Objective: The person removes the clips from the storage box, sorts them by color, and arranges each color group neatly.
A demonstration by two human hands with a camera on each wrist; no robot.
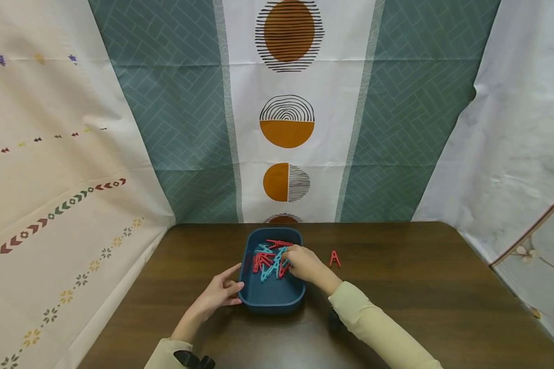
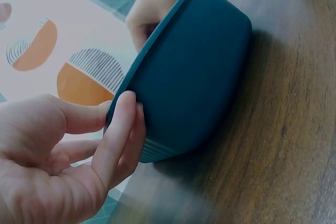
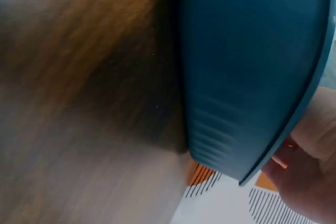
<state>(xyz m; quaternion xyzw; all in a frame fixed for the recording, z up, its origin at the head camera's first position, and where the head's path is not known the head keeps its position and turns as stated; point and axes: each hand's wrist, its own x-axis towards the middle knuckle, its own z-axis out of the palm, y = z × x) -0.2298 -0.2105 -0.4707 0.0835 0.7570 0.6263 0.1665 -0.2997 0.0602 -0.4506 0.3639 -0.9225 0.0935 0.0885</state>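
A dark blue plastic bin stands on the table with red clothespins and light blue clothespins piled inside. My left hand pinches its left rim; the left wrist view shows the thumb at the rim's edge and fingers against the outer wall. Over the right rim reaches my right hand, its bent fingers down among the clothespins. A bit of red shows between those fingers in the right wrist view, but I cannot tell whether they hold a clothespin.
One red clothespin lies on the brown wooden table to the right of the bin. Behind the table hangs a patterned cloth, with pale cloths at the sides.
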